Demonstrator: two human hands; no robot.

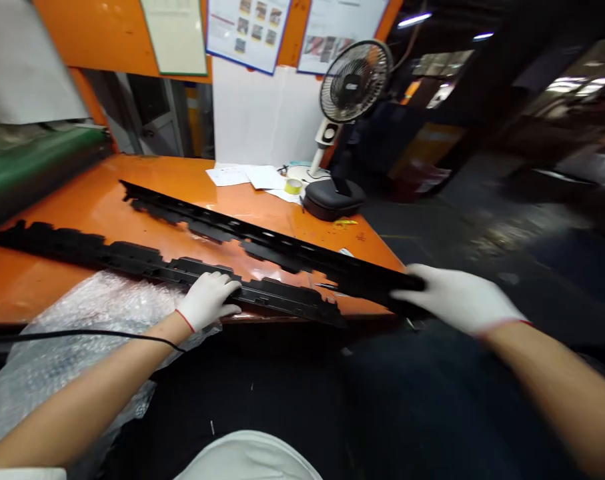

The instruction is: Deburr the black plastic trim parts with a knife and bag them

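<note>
Two long black plastic trim strips lie across the orange table (pixel 132 193). The near strip (pixel 132 261) runs along the table's front edge; my left hand (pixel 208 300), in a white glove, rests on it with fingers curled over its top. The far strip (pixel 262 239) runs diagonally from the table's middle to its right corner. My right hand (pixel 457 299), also gloved, is wrapped round that strip's right end, which juts past the table's corner.
Bubble wrap (pixel 82 320) hangs over the front left edge with a black cable (pixel 82 335) across it. A desk fan (pixel 352 83), papers (pixel 247 177), a tape roll (pixel 293 187) and a black pouch (pixel 332 199) sit at the back right. Dark floor lies to the right.
</note>
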